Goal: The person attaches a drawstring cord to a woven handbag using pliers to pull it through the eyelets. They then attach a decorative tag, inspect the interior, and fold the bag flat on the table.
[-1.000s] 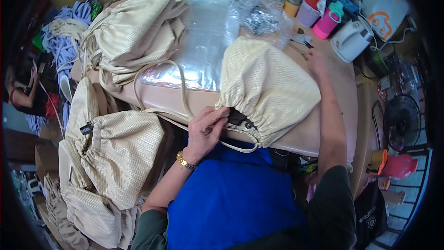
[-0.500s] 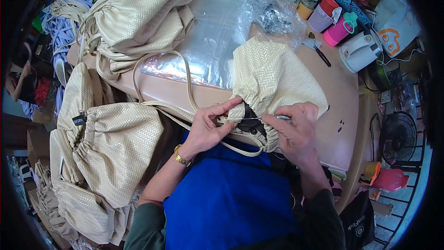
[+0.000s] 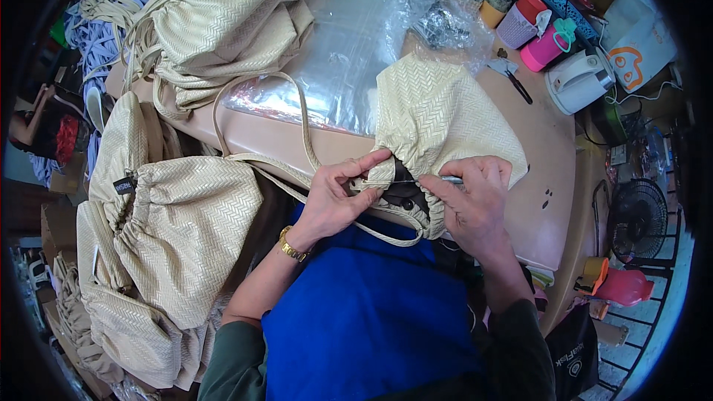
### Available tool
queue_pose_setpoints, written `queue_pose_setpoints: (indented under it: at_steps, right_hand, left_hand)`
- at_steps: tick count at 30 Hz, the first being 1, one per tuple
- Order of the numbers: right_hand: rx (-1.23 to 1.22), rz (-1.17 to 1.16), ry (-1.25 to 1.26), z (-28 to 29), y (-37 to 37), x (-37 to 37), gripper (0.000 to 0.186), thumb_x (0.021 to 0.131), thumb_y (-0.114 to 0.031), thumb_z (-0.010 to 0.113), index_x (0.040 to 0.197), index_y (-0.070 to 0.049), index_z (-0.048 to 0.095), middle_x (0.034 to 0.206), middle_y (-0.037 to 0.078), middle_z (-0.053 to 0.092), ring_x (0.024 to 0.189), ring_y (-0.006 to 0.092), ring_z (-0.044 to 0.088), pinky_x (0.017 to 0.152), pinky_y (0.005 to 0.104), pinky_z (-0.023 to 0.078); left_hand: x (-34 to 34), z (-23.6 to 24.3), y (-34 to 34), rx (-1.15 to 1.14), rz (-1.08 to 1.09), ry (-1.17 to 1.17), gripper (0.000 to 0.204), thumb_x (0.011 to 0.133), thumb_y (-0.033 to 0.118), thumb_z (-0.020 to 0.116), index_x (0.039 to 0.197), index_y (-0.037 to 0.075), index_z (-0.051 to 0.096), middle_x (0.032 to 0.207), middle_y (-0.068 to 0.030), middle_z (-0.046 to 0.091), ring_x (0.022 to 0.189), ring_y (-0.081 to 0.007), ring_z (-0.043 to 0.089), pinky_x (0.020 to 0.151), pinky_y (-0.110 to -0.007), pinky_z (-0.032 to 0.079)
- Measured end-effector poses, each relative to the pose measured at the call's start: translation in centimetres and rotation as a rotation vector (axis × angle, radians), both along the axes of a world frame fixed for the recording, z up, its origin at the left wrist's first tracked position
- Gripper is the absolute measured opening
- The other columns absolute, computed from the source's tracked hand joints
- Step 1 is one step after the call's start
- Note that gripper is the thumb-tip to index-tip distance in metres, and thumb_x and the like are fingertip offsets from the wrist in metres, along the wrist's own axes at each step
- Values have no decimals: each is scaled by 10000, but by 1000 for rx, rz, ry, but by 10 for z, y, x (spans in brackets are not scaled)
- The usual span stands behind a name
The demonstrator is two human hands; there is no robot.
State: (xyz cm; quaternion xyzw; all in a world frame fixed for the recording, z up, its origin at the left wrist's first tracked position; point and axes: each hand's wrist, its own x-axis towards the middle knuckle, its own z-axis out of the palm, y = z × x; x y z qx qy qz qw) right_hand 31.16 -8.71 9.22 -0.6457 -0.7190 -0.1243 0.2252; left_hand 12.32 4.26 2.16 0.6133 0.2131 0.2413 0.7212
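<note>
left hand [image 3: 338, 197] pinches the herringbone drawstring bag [image 3: 445, 115] by its opening, right hand [image 3: 475, 200] grips a slim metal tool [image 3: 451, 179]; i'd hold that edge taut, go slow.

Bare tabletop [image 3: 551, 150] lies right of the bag [image 3: 454, 108]; snips [image 3: 518, 87] and a kettle [image 3: 576, 86] bound its far side; stacked bags [image 3: 223, 26] obstruct the far left.

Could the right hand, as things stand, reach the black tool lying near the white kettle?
Probably yes: the black tool lies uncovered on the table, with only part of the beige bag between. The right hand holds a slim tool, perhaps limiting its grasp.
</note>
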Motion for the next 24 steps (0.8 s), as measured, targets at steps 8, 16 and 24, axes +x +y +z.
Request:
queue_pose_setpoints:
  at_steps: [8,16,24]
  right_hand:
    - [-110,88,101,0,5,-1,304,739,-47,649,1037,-72,707,922,71,536,904,242,538,757,385,385]
    - [-136,144,155,-4,16,16,322,731,36,624,1011,-88,722,824,52,546,824,219,569,730,360,407]
    - [-224,182,1114,-24,17,18,410,739,164,549,975,-89,767,843,63,620,796,212,603,705,318,483]
  left_hand:
    - [-1,-4,1,3,-6,42,550,825,-118,620,1364,-37,542,1184,-73,667,1046,-89,604,927,-235,497]
    - [-2,-1,2,-49,-11,-25,546,840,-90,653,1370,-45,530,1197,-88,666,1057,-104,612,944,-254,499]
    - [-2,5,-1,-111,-23,-81,528,860,-81,654,1371,-49,525,1212,-99,662,1070,-106,611,953,-252,498]
